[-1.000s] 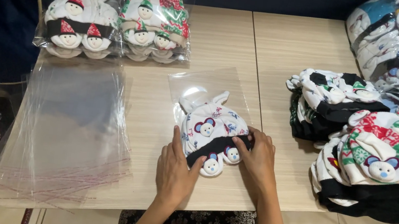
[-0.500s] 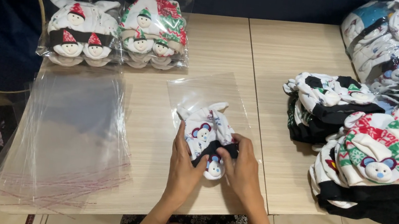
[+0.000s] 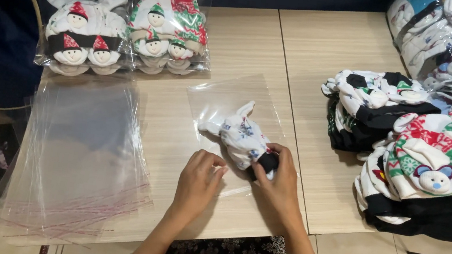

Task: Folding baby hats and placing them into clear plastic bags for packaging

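Holding a folded hat (image 3: pixel 244 141) at its dark cuff, the right hand (image 3: pixel 279 186) grips it over a clear bag (image 3: pixel 229 101) in the table's middle. The left hand (image 3: pixel 199 179), half curled, touches the bag's near edge. Bagging step; next needs the mouth opened.

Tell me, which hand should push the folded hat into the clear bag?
Probably the right hand: its fingers already grip the folded hat, which lies on the clear bag. The left hand rests empty by the bag's near edge, better placed to hold it open.
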